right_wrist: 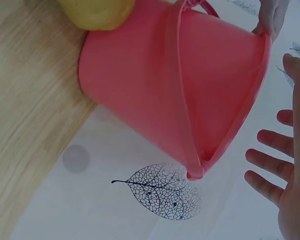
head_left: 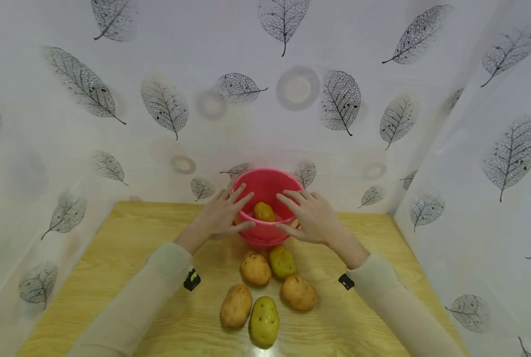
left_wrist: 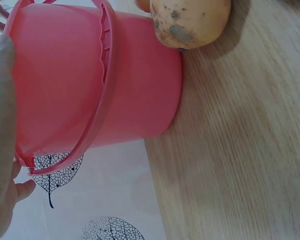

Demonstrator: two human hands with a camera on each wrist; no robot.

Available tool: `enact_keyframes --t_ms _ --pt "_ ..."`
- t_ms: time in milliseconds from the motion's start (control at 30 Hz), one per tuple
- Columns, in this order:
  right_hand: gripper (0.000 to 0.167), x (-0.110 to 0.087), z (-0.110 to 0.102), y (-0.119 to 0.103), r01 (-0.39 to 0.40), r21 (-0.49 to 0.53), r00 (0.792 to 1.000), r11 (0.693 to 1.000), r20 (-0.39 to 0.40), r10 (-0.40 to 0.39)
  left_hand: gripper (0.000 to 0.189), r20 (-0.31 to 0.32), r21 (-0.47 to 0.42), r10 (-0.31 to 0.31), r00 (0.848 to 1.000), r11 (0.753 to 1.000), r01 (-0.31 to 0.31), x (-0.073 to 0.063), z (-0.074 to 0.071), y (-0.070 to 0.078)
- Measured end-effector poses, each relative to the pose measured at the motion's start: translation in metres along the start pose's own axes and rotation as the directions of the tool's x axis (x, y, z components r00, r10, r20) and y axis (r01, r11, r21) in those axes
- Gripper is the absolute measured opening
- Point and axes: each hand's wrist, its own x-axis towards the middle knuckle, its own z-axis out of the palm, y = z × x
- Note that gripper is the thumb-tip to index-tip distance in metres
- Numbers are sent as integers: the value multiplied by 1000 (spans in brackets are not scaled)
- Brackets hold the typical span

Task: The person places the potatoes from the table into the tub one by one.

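Observation:
A pink plastic bucket (head_left: 263, 235) stands at the back of the wooden table, with one yellowish-brown potato (head_left: 264, 212) inside. At its left rim my left hand (head_left: 216, 215) has its fingers spread; in the left wrist view the thumb lies close along the rim, though firm contact is unclear. My right hand (head_left: 312, 218) is spread beside the right rim. The right wrist view shows its fingers (right_wrist: 272, 160) apart from the bucket, holding nothing. The bucket's handle (left_wrist: 97, 107) hangs down against the front wall.
In front of the bucket lie several potatoes: a brown one (head_left: 255, 268), a greenish one (head_left: 283, 262), another brown one (head_left: 298, 293), a brown one at left (head_left: 236, 306) and a green one (head_left: 264, 321) nearest me. A leaf-patterned sheet (head_left: 247, 144) rises behind the table.

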Motion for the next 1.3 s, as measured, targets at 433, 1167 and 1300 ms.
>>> enact_keyframes --t_ms 433,1167,1300 --pt "79 -36 -6 -26 62 5 996 998 -68 -62 90 -7 -18 -2 1000 1000 2 1 2 -1" --pt "95 -107 15 -62 46 127 993 991 -114 -31 93 -11 -30 1 1000 1000 -1 -1 3 -2" --pt "98 -116 18 -65 39 126 993 991 -118 -24 94 -7 -24 4 1000 1000 -4 -1 2 -1"
